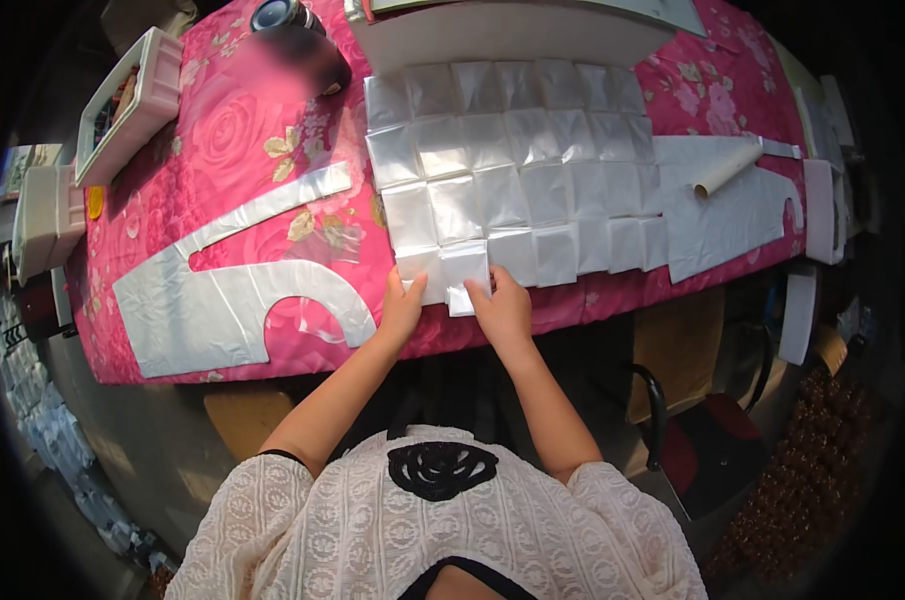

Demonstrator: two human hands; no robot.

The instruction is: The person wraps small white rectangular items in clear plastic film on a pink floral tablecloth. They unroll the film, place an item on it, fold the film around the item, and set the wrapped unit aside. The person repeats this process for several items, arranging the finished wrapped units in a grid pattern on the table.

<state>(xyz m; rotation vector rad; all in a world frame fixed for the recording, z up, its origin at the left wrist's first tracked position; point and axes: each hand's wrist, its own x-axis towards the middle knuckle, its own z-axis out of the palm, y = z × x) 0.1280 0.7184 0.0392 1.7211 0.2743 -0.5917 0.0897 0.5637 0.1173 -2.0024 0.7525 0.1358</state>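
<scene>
Rows of flat, shiny clear-plastic packets [517, 190] lie overlapping on a pink floral tablecloth. At the near edge of the rows, my right hand [502, 308] grips the lower right side of a plastic packet [464, 265], thumb on top. My left hand [404, 308] is at the bottom left corner of the neighbouring packet [418, 272], its thumb lying on the plastic and its fingers closed at the edge. The undersides of both packets and the fingers beneath are hidden.
Silvery cut sheets with curved cutouts lie left [202, 310] and right [707, 205]; a cardboard tube [729, 168] rests on the right one. A white box [512, 38] stands behind the packets. A white bin [137, 105] sits far left, a chair [707, 450] at lower right.
</scene>
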